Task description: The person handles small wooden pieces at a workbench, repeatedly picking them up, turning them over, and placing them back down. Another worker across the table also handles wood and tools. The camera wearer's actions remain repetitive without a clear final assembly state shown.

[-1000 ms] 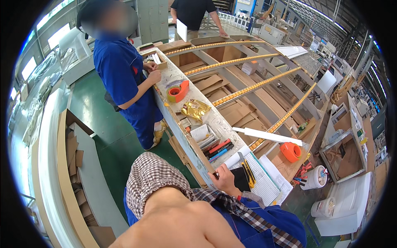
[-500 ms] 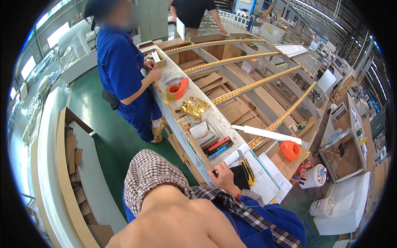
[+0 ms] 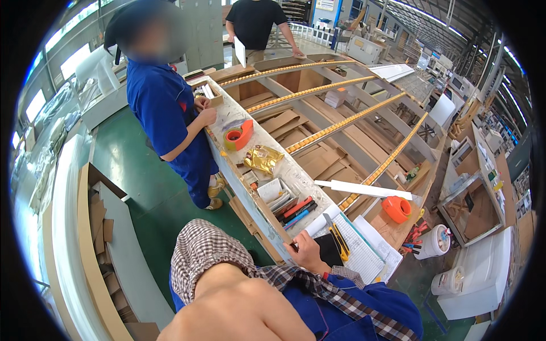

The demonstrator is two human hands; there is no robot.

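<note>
1. Big wooden frame point(image 3: 341, 131): pale plywood ribs, long curved beams topped with bumpy yellow strips, cardboard pieces lying between them.
2. Bench point(image 3: 296, 170): narrow pale board along the frame's near edge, speckled and scuffed, crowded with small items.
3. Co-worker in a blue work suit point(image 3: 165, 113) stands at the bench's far left side, both hands together near the chest.
4. Right arm in foreground: plaid sleeve point(image 3: 205, 256) pushed up, bare forearm bent across the view, blue garment below it.
5. Paper sheets point(image 3: 358, 250): flat, white, lined, at the bench's near end.
6. Right hand point(image 3: 307, 253): rests at the paper's edge, fingers loosely curled, touching the sheet; cannot tell whether it grips anything. Left hand out of view.
7. Orange tape dispenser point(image 3: 239, 135): rounded plastic, mid-bench.
8. Orange tape roll point(image 3: 396, 208): ring shape, right of the papers.
9. Crinkled gold foil bag point(image 3: 263, 159), shiny.
10. Yellow-black utility knife point(image 3: 336, 236): slim, lying on the paper just beside the right hand.
11. Red, black and blue markers point(image 3: 296, 210) lying side by side, near the hand.
</note>
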